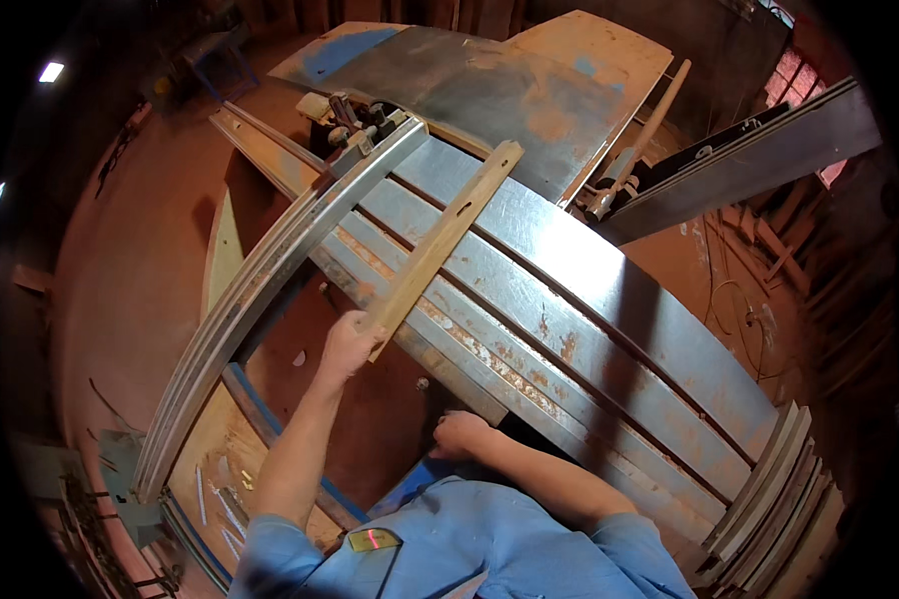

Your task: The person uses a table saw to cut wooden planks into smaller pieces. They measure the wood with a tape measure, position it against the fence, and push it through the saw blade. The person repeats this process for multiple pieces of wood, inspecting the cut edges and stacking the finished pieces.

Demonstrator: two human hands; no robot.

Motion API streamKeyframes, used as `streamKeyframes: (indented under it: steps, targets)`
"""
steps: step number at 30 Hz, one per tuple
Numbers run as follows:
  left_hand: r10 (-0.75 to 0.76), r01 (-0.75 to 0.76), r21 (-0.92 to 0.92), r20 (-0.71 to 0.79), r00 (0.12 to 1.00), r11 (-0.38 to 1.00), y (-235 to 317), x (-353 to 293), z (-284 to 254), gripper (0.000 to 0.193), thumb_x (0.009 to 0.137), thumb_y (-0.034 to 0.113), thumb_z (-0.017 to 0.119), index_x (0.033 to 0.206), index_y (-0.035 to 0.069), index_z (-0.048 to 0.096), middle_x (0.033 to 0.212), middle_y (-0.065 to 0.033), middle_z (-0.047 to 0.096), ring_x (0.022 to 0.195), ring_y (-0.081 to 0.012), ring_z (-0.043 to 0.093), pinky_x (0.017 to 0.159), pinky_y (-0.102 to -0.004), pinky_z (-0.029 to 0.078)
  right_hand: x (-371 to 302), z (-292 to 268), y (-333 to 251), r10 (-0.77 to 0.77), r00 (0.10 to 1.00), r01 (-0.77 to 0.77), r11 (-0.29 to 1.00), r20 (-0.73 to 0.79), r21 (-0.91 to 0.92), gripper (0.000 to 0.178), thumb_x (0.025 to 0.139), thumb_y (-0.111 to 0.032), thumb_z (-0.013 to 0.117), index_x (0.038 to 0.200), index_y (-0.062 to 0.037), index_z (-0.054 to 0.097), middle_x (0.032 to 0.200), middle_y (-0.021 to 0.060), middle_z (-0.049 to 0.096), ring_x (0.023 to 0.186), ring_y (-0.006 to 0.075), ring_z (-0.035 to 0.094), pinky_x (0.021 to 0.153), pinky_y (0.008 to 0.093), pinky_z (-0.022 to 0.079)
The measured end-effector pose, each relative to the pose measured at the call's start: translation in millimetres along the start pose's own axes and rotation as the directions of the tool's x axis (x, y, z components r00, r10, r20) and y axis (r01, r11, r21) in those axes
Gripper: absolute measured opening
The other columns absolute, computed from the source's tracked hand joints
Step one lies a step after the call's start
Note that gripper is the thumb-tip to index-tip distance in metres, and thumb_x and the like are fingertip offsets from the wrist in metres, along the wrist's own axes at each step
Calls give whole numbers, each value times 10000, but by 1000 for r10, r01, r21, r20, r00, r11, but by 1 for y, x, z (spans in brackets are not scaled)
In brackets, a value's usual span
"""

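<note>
A long wooden slat (440,240) with small dark slots lies slantwise across the slotted metal machine table (569,260). My left hand (348,344) is closed round its near end, just off the table's near edge. The slat's far end rests on the bright metal strip at the back. Low beneath the table's near edge, close to my body, my right hand (459,435) has its fingers curled. What they hold, if anything, is hidden.
A curved-looking metal rail (290,240) runs along the left side of the table. Several stacked wooden slats (774,499) lie at the right end. Behind stands a worn grey-topped board (489,90); a metal beam (749,160) juts in from the right. Wood scraps (769,245) lie on the floor.
</note>
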State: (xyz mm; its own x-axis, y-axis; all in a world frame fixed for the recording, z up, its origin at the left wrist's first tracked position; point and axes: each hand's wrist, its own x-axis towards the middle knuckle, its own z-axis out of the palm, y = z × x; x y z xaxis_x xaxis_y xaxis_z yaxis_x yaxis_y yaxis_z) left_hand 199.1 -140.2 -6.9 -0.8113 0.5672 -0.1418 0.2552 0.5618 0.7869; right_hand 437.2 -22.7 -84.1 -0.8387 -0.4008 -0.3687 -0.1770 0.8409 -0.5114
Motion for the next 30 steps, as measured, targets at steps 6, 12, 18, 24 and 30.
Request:
streamKeyframes:
  steps: [6, 12, 18, 24, 30]
  targets:
    - [425, -252, 583, -180, 887, 772, 2, 36, -18, 501, 761, 178, 772, 1191, 29, 564, 1118, -173, 653, 1050, -392, 617, 864, -463, 513, -2, -8, 1, -51, 999, 51, 999, 5, 12, 492, 900, -488, 605, 895, -22, 766, 990, 196, 723, 1016, 359, 670, 1010, 431, 483]
    - [550, -254, 773, -143, 823, 582, -3, 50, -10, 580, 754, 136, 782, 1270, 29, 541, 1114, -140, 569, 1072, -346, 551, 916, -461, 459, -4, -9, 2, -45, 999, 45, 998, 17, 36, 463, 902, -454, 615, 892, -13, 755, 950, 196, 715, 1025, 354, 664, 1037, 430, 468]
    - [473, -255, 760, -78, 877, 598, -9, 53, 3, 677, 781, 200, 778, 1367, 0, 504, 1137, -163, 569, 1072, -354, 539, 914, -474, 442, -3, -9, 4, -78, 995, 75, 996, 59, 50, 465, 898, -454, 623, 886, -5, 745, 988, 200, 709, 1046, 344, 655, 1067, 426, 452]
    - [423, -268, 654, -89, 902, 708, 54, 92, 42, 601, 826, 252, 754, 1310, -22, 526, 1226, -187, 571, 1152, -372, 533, 1007, -484, 412, -8, -15, 3, -57, 998, 55, 995, 14, 83, 446, 881, -433, 651, 912, 4, 736, 988, 201, 700, 1054, 342, 649, 1063, 424, 452]
    - [386, -197, 598, -206, 899, 777, 63, 119, 75, 448, 824, 193, 766, 1181, -9, 586, 1086, -166, 580, 1067, -336, 554, 932, -492, 439, -6, -15, 1, -91, 995, 93, 993, -34, 72, 420, 856, -417, 689, 889, 1, 710, 946, 190, 687, 1015, 350, 649, 968, 426, 500]
